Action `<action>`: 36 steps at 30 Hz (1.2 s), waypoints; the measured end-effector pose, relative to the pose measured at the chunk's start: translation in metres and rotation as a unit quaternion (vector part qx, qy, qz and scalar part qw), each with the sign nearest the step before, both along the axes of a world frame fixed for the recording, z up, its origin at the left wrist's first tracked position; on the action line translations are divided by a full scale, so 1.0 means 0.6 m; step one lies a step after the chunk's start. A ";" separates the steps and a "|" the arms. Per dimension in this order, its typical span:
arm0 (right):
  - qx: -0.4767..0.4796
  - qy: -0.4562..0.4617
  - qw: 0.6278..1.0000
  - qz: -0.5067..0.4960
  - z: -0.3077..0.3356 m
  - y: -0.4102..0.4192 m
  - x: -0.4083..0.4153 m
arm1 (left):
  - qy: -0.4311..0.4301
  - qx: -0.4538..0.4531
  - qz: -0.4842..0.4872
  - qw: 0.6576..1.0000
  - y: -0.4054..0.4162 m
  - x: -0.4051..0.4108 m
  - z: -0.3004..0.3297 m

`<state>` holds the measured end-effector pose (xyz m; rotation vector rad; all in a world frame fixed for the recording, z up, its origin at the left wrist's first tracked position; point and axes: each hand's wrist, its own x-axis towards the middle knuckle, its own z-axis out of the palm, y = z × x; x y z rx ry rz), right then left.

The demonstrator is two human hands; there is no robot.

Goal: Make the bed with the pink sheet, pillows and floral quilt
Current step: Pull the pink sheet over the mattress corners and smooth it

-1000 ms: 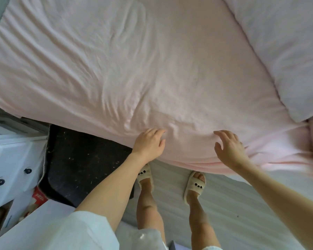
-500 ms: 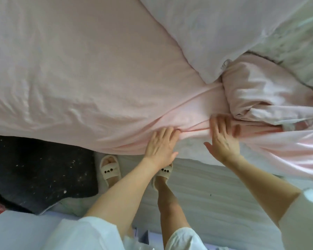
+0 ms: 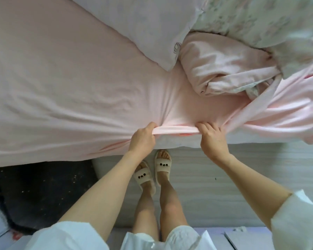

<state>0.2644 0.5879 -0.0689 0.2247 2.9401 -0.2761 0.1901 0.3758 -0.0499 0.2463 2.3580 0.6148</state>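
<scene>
A: So where was the pink sheet (image 3: 65, 83)?

B: Spread over the bed, bunched at the near edge. Both hands had it: left hand (image 3: 143, 139) and right hand (image 3: 212, 139) each with a grip curled round the rolled hem between them.

A: Pillow (image 3: 134, 24)?

B: Lying further back on the sheet, floral quilt (image 3: 260, 22) heaped just right of it (pink underside showing). Slippers (image 3: 153, 168) on the floor below.

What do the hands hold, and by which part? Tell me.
Both the left hand and the right hand grip the pink sheet by its rolled edge along the side of the bed.
</scene>
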 end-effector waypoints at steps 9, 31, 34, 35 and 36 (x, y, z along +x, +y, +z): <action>-0.250 -0.020 0.831 -0.497 0.034 -0.024 0.053 | -0.167 0.151 0.145 0.964 -0.020 0.017 0.003; -0.595 -0.009 0.471 -0.651 0.045 0.052 0.143 | -0.034 -0.088 -0.021 0.995 0.072 0.178 0.045; -0.579 -0.069 0.526 -0.619 0.056 0.078 0.197 | -0.063 -0.030 -0.159 0.985 0.131 0.218 0.043; -0.580 -0.086 0.535 -0.608 0.063 0.084 0.210 | -0.075 -0.019 -0.179 0.981 0.150 0.227 0.044; -0.582 -0.096 0.540 -0.600 0.068 0.092 0.223 | -0.085 -0.017 -0.193 0.977 0.167 0.236 0.042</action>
